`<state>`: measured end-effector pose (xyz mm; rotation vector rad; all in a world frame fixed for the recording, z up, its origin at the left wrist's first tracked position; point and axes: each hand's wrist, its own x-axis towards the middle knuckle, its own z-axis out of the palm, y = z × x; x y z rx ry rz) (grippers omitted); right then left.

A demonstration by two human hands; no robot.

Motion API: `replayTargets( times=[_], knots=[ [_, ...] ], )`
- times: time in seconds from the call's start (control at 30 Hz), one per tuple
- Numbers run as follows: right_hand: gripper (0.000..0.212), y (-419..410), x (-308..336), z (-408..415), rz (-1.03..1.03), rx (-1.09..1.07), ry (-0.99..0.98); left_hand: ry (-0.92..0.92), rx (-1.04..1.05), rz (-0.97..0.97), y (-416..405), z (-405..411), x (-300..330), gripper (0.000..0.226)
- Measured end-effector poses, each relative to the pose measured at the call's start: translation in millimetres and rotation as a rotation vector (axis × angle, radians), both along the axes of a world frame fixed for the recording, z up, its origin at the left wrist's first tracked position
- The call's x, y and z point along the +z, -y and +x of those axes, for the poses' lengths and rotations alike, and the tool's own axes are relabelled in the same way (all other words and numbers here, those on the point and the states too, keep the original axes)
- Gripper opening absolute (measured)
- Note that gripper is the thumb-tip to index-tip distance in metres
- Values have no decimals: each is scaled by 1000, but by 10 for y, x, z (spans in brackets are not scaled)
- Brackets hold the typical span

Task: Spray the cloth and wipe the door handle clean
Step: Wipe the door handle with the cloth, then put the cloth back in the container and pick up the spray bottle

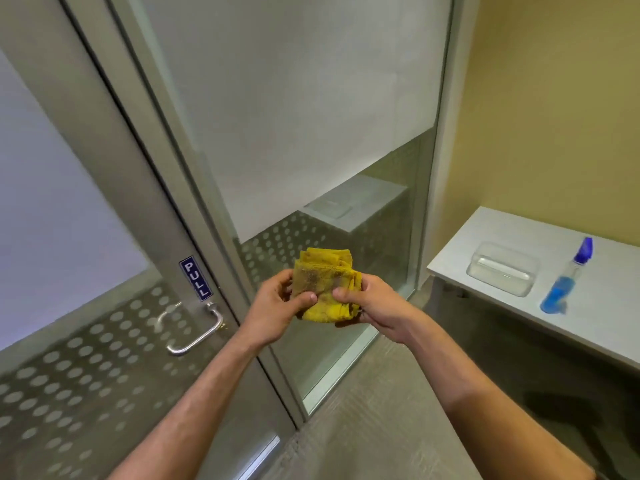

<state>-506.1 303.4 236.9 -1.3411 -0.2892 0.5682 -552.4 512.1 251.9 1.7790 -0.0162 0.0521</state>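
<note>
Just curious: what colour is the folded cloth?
Yellow folded cloth, with dark smudges; head view shows it best.

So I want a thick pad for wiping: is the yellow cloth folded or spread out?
Folded. The yellow cloth is a compact wad with stacked edges, pinched between left hand and right hand.

2 forearms enter from bottom of frame, bare, no sleeves. Left hand (277,311) and right hand (372,306) ungloved, no rings.
</note>
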Motion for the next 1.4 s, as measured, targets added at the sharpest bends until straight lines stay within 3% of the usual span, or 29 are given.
replayTargets(
  times=[0.13,0.2,0.33,0.37,0.43,0.5,0.6,0.67,0.73,0.83,0.97,1.13,1.27,1.4],
  knots=[
    [43,919,-3,314,34,-75,35,18,-90,28,840,491,-93,38],
    [50,1384,-16,473,83,-106,-39,46,-114,32,1253,715,-119,39],
    [31,2202,-84,777,212,-266,-297,110,-161,-12,1989,1133,-151,39],
    [35,2356,-118,843,202,-293,-375,114,-170,-30,2147,1235,-168,37],
    [65,2584,-206,962,188,-259,-521,130,-214,-62,2422,1429,-197,33],
    [78,2704,-256,1076,227,-198,-557,161,-302,-52,2650,1610,-230,32],
    [51,2847,-273,1291,324,-311,-552,188,-392,25,2910,1943,-306,45],
    [29,2969,-292,1488,380,-398,-531,191,-417,63,3031,2215,-397,41],
    [21,3106,-341,1726,372,-473,-494,144,-399,55,3136,2517,-508,41],
    [33,3305,-486,2160,291,-576,-463,20,-303,22,3335,3057,-705,57],
    [40,3538,-726,2723,157,-675,-404,-307,-309,-130,3657,3660,-900,44],
    [53,3797,-1095,3285,37,-772,-396,-335,-422,-15,4001,4265,-1098,56],
    [72,3946,-1460,3642,-127,-1003,-345,-370,-391,50,4311,4696,-1406,56],
    [56,4089,-1881,4031,-476,-1109,-180,-437,-322,50,4647,5062,-1899,54]
  ],
)
